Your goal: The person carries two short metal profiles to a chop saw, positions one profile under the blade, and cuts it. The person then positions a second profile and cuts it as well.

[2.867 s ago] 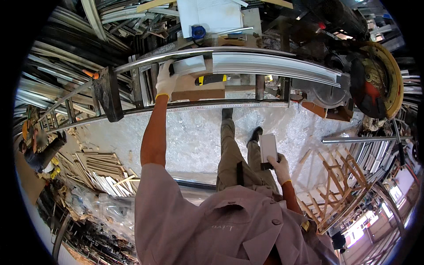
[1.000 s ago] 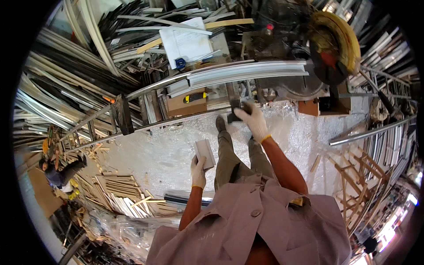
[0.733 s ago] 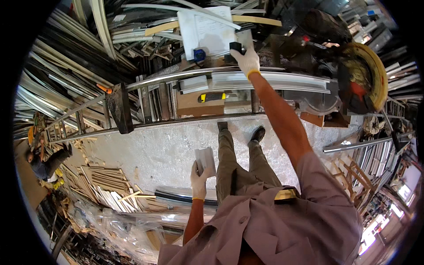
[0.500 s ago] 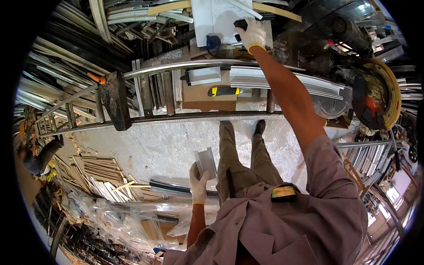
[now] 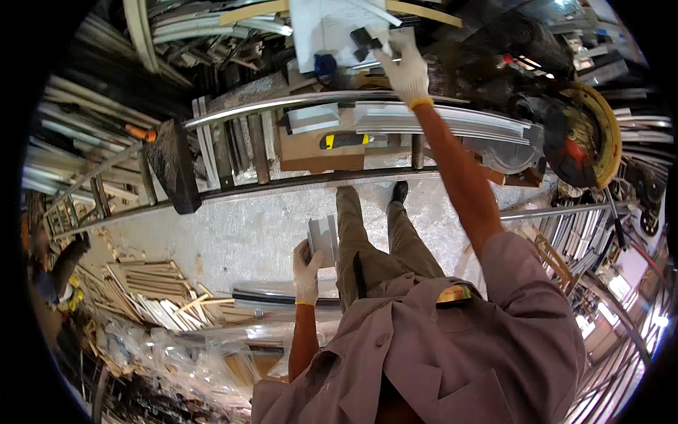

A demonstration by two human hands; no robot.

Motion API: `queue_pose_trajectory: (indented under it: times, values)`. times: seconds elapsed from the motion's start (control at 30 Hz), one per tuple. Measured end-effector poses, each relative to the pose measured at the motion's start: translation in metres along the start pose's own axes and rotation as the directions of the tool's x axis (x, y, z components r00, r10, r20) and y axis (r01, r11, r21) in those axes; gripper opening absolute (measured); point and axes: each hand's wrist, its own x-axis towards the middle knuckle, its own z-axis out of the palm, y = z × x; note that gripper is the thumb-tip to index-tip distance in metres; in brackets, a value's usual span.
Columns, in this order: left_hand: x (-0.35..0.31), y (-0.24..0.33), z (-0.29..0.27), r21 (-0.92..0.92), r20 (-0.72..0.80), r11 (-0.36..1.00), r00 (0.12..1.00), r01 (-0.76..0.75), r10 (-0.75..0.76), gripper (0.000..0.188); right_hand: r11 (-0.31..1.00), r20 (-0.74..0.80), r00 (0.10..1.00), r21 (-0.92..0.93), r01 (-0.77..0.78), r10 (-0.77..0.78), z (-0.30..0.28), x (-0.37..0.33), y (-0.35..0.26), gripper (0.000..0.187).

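Head view: short grey metal channel piece [image 5: 325, 239] in the white-gloved left hand [image 5: 306, 277]

The channel piece is at the near middle of the scene, above the pale grey, glossy floor [image 5: 247, 233], just left of the person's legs. It has a flat middle and raised long edges, with a smooth, matt surface. The left hand has the fingers closed around its left side and the thumb across its face. At the far side, the white-gloved right hand [image 5: 408, 74], knitted with a yellow cuff, has its fingers loosely spread. A black angular block [image 5: 364, 44] is at its fingertips, over the white paper sheet [image 5: 308, 32]; I cannot tell whether they touch it. A dark blue tape measure [image 5: 325, 65] lies to the left. Nearer, long silvery ridged profiles [image 5: 441, 119] lie along the ladder-like metal frame [image 5: 282, 103]. Left of them is a short pale profile piece [image 5: 314, 118], and below it, brown cardboard [image 5: 304, 157] bears a yellow-and-black handled tool [image 5: 344, 140].
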Motion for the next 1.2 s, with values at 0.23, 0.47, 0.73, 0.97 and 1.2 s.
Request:
queue_pose_trajectory:
  times: [0.23, 0.47, 0.73, 0.97, 1.2]
  values:
    - [0.016, -0.012, 0.008, -0.044, 0.053, 0.999, 0.998, -0.011, 0.014, 0.061, 0.688, -0.364, 0.600, 0.527, -0.499, 0.713, -0.055, -0.173, 0.085, 0.063]
    - [0.023, 0.008, 0.018, 0.030, 0.129, 0.999, 0.991, -0.026, 0.022, 0.061, 0.311, 0.073, 0.617, 0.813, -0.491, 0.783, -0.075, -0.169, 0.159, 0.043]
    - [0.007, 0.016, 0.012, 0.089, 0.124, 0.995, 0.992, -0.036, 0.024, 0.063, 0.171, 0.108, 0.619, 0.911, -0.374, 0.778, -0.054, -0.194, 0.105, 0.027]
    - [-0.021, 0.005, -0.003, 0.129, 0.125, 0.992, 0.992, 0.003, -0.019, 0.064, 0.421, 0.025, 0.672, 0.762, -0.493, 0.740, 0.000, -0.229, -0.028, 0.034]
    - [-0.025, -0.010, -0.021, 0.127, 0.033, 0.991, 0.999, -0.037, 0.033, 0.061, -0.008, 0.326, 0.702, 0.910, -0.415, 0.634, 0.056, -0.103, -0.143, 0.038]
